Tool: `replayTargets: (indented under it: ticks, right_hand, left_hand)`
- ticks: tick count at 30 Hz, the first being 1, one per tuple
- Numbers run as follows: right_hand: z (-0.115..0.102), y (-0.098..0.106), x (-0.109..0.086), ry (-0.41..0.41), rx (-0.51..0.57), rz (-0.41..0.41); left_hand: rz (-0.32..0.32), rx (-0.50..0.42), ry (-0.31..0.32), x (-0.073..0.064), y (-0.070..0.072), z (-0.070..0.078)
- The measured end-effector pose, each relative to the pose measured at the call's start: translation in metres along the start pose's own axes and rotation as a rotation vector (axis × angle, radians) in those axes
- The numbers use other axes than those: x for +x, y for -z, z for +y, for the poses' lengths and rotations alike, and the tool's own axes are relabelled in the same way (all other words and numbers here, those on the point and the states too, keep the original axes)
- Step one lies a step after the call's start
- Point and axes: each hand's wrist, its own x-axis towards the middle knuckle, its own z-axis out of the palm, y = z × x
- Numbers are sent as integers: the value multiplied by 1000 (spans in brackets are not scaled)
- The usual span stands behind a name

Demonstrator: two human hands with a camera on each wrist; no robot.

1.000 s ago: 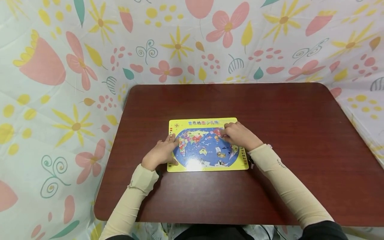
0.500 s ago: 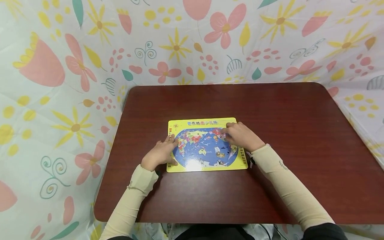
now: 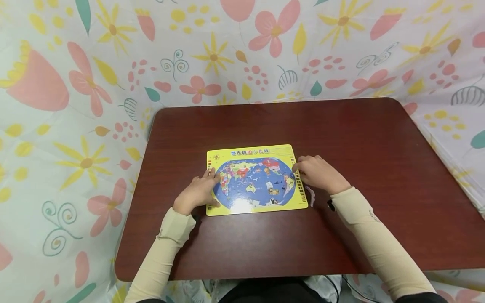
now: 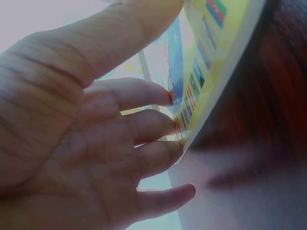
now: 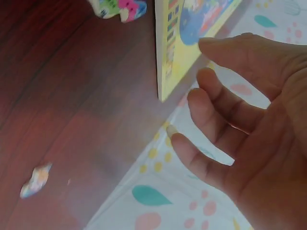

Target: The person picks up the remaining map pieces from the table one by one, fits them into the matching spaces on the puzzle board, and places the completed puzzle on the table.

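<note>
A yellow-bordered world map puzzle [image 3: 261, 174] lies on the brown table, with a blue oval map and Chinese lettering along its top. On its left edge rests my left hand [image 3: 198, 191], fingers spread and fingertips on the border; the left wrist view shows them against the small printed flags. My right hand [image 3: 322, 173] is at the board's right edge, thumb and fingers loosely bent with nothing between them. Beside that edge lies a loose puzzle piece [image 3: 310, 196]. The right wrist view shows a green and pink puzzle piece [image 5: 117, 8] and a smaller puzzle piece [image 5: 36, 181].
The brown table [image 3: 360, 134] extends around the board, widest on the right. Behind and to the left hangs a white cloth [image 3: 125, 54] printed with flowers. Dark cables [image 3: 337, 288] hang below the table's front edge.
My right hand has moved right, off the map's upper right part to the board's edge, uncovering the pink area there. A loose piece beside the board shows more plainly. My left hand stays on the board.
</note>
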Motion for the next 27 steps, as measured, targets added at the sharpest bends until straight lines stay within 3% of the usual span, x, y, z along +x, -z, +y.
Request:
replayTargets:
  ticks: [10, 21, 27]
  right_hand:
    - [-5, 6, -36, 17, 12, -28]
    - [-12, 3, -54, -133, 95, -172]
    - [-9, -3, -61, -187, 102, -168]
  left_hand:
    - [-9, -19, -7, -3, -4, -1]
    - [2, -30, 21, -6, 1, -1]
    - [-4, -13, 24, -1, 1, 2]
